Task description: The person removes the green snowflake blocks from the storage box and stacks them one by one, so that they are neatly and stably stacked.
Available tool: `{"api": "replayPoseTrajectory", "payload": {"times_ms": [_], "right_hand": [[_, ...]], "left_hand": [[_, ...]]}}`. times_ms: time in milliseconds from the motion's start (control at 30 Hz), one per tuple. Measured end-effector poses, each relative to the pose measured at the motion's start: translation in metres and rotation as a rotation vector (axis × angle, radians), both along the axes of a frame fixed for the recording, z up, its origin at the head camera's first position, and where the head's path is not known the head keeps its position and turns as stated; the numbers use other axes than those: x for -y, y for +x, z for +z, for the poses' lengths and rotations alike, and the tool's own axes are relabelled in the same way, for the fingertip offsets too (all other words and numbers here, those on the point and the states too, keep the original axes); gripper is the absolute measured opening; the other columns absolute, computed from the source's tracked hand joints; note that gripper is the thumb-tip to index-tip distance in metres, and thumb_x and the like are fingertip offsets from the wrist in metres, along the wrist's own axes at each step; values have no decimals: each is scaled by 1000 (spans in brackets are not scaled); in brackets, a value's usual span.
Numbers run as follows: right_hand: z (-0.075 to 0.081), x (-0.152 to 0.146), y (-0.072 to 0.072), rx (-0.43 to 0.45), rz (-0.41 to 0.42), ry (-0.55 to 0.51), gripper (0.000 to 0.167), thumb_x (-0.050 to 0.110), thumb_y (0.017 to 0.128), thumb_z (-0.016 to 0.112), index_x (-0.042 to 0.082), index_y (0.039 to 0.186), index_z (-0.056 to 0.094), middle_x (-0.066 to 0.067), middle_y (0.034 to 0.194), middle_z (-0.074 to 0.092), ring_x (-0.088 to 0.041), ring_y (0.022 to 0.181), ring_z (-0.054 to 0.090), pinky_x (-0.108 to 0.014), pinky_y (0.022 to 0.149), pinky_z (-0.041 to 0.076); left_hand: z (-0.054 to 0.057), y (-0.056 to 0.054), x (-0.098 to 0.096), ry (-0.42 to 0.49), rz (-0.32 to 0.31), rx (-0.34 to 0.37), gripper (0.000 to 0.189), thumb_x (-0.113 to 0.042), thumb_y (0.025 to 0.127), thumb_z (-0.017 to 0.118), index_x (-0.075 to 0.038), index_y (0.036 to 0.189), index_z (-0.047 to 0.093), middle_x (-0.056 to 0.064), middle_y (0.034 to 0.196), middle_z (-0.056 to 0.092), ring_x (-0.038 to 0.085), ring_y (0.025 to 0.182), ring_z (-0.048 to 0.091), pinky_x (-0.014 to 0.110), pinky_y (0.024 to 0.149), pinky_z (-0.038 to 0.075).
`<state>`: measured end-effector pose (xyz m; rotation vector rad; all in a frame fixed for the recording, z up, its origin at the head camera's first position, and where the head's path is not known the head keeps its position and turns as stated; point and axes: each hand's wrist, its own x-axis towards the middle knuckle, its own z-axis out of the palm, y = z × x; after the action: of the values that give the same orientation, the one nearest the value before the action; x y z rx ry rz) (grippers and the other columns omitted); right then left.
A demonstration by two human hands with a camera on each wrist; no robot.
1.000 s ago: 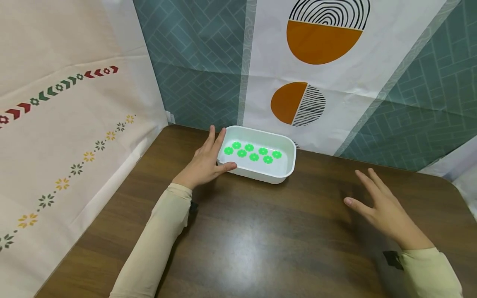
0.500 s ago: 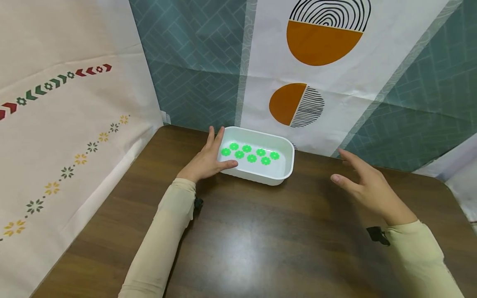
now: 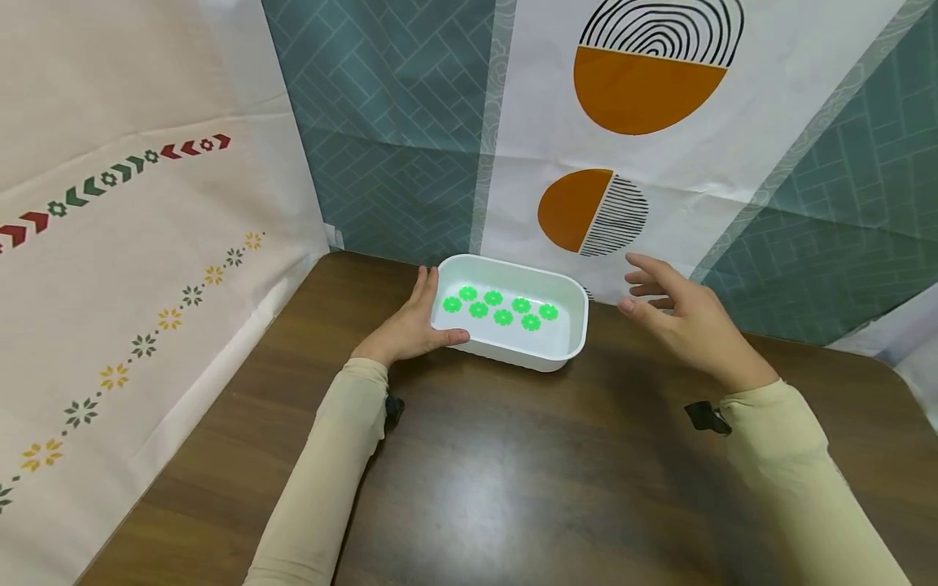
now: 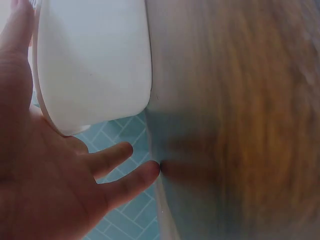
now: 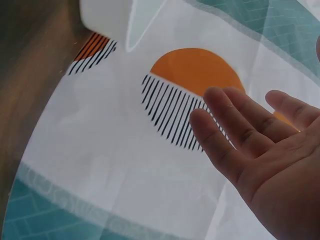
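Note:
A white plastic tub (image 3: 516, 356) stands at the back of the brown table, with several bright green flower shapes (image 3: 502, 317) on its inside floor. At its left end is my left hand (image 3: 403, 330), fingers extended along the side and thumb over the front rim. The left wrist view shows the palm against the corner of the tub (image 4: 95, 60), with two fingers spread below it. To the right of the tub my right hand (image 3: 692, 325) hovers above the table, fingers loosely bent and holding nothing. A gap separates it from the tub in the head view.
The brown table (image 3: 454, 480) reaches toward me from the tub. Directly behind the tub hangs a patterned cloth (image 3: 410, 163) in teal and white with orange shapes. A cream cloth (image 3: 110, 309) with printed flowers borders the left side.
My right hand has moved left and farther back, nearer the tub's right end. The left hand stays at the tub's left end, its fingers a little closer together. The tub stays in place.

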<state>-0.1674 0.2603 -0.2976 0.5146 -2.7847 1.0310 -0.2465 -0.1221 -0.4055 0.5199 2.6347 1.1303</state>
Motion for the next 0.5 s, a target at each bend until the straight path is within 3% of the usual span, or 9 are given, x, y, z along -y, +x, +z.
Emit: {"api": "replayPoseTrajectory", "payload": {"times_ms": [267, 500], "right_hand": [[13, 25, -18, 63, 29, -33, 60, 39, 101, 64, 33, 155, 41, -11, 134, 60, -31, 118, 60, -53, 99, 44], [19, 48, -40, 84, 67, -47, 55, 38, 100, 65, 18, 149, 51, -10, 124, 67, -32, 109, 65, -50, 95, 48]], "left_hand": [[1, 0, 1, -1, 8, 4, 125, -59, 84, 76, -15, 161, -13, 4, 166, -20, 28, 153, 2, 49, 116, 24], [0, 1, -1, 13, 10, 9, 126, -57, 83, 77, -14, 162, -11, 7, 167, -16, 27, 153, 2, 48, 116, 25]]}}
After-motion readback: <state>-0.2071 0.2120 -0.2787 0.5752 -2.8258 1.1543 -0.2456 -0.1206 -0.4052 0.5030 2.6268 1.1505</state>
